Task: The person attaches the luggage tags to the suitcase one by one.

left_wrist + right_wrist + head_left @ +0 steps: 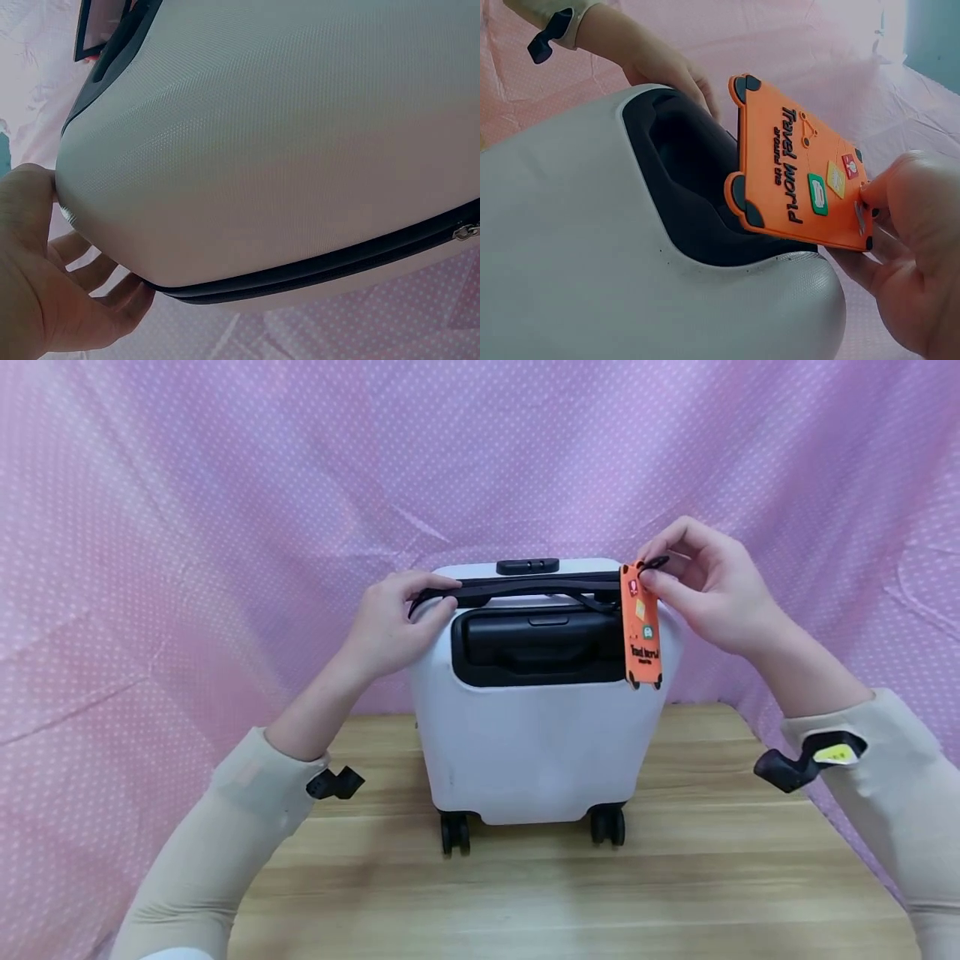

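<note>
A white suitcase stands upright on its wheels. My left hand grips its upper left corner, fingers on top near the end of the black carry handle and thumb on the front side. In the left wrist view, that hand wraps the rounded corner, fingertips by the black zipper seam. My right hand pinches an orange luggage tag at its upper end, beside a small black loop. Lettering and coloured patches show on the tag in the right wrist view.
The suitcase rests on a wooden table. Black caster wheels are under it, and a combination lock sits on top. Below the carry handle is a dark recess with a pull handle. Pink dotted cloth hangs behind.
</note>
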### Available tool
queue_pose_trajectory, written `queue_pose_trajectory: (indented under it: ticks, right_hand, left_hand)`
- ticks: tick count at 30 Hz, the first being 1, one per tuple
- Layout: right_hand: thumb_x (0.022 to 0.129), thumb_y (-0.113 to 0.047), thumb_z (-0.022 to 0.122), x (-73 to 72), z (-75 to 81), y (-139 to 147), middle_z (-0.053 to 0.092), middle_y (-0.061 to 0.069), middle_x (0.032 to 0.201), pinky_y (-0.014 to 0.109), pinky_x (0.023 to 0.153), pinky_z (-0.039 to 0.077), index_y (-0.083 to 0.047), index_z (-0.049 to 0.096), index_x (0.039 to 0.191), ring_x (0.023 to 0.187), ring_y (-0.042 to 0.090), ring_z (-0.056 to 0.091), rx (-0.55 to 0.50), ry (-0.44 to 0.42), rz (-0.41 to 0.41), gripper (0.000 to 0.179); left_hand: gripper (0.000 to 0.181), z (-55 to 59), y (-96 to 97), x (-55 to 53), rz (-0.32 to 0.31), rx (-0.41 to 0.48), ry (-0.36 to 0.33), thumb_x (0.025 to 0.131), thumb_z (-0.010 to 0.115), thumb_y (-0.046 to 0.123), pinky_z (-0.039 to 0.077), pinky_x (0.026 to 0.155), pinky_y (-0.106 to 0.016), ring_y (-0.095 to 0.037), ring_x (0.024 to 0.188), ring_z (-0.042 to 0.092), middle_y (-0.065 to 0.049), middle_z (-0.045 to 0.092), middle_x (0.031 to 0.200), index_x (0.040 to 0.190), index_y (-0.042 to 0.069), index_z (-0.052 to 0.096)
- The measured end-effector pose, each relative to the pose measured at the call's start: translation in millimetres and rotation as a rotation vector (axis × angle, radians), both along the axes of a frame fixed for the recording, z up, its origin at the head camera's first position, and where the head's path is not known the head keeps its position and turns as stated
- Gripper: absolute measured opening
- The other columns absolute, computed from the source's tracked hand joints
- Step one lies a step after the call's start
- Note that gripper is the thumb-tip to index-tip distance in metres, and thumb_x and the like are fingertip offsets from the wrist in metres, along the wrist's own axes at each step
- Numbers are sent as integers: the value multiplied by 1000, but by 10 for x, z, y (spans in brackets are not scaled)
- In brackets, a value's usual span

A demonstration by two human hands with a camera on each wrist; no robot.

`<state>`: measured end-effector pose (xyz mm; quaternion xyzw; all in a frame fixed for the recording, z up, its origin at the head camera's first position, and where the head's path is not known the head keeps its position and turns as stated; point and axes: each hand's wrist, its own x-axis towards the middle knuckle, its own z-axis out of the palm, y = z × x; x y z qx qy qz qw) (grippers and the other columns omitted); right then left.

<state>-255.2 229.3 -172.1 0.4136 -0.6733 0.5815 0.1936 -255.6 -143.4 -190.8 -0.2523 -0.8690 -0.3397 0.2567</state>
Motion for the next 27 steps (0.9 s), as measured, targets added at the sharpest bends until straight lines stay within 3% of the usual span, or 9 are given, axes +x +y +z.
queue_pose_trajectory:
  ticks: [7,13,16,21,27]
  right_hand:
    - [90,25,57,-25,77,-15,71,7,102,16,81,59,3,65,100,91,14,69,46,2,-5,26]
    - [94,19,60,-44,162,-57,68,3,103,13,83,59,0,65,105,93,12,69,170,-23,-33,22]
    - [95,17,61,-45,182,-93,68,1,102,12,81,58,-1,65,104,93,11,69,209,-56,-52,21]
    - [95,15,63,-64,212,-197,69,3,99,15,76,59,0,64,100,89,11,70,226,-132,-3,16]
    - [92,14,69,-89,238,-275,75,-2,96,15,76,60,5,65,92,85,7,73,312,-72,-88,10]
  left_hand:
    - [29,5,25,25,23,7,-6,103,66,25,44,95,-45,-30,116,62,-9,76,132,126,14,78]
    - [29,12,47,29,35,11,-17,103,65,25,44,95,-44,-29,115,61,-7,75,133,126,15,78]
    - [29,25,51,10,23,0,-17,102,66,25,47,99,-45,-29,118,63,-9,76,132,126,13,78]
    - [29,80,23,-6,10,-11,-40,101,68,23,50,108,-47,-29,124,65,-12,75,132,126,10,77]
    - [30,172,9,-8,23,-76,-81,101,69,27,48,115,-49,-30,131,63,-9,75,134,127,13,77]
